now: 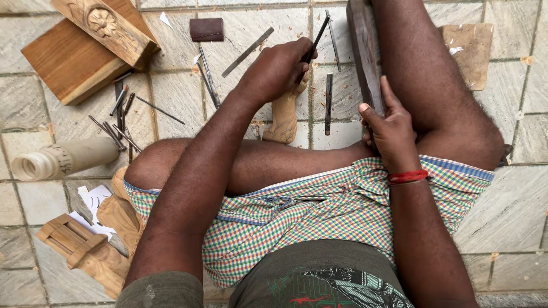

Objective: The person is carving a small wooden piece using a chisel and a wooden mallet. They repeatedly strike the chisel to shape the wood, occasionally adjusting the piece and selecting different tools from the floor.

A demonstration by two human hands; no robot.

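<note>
My left hand (278,69) is closed in a pinch around a thin dark chisel (315,37), whose blade runs up and away past my knuckles. Just beneath that hand lies a small pale wooden carving (283,118) on the stone floor (514,199). My right hand (389,130) grips the near end of a dark wooden mallet (363,54), fingers curled.

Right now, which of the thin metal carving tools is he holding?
The thin dark metal chisel slanting out of the left hand. The other tools lie loose on the stone floor, untouched.
</note>
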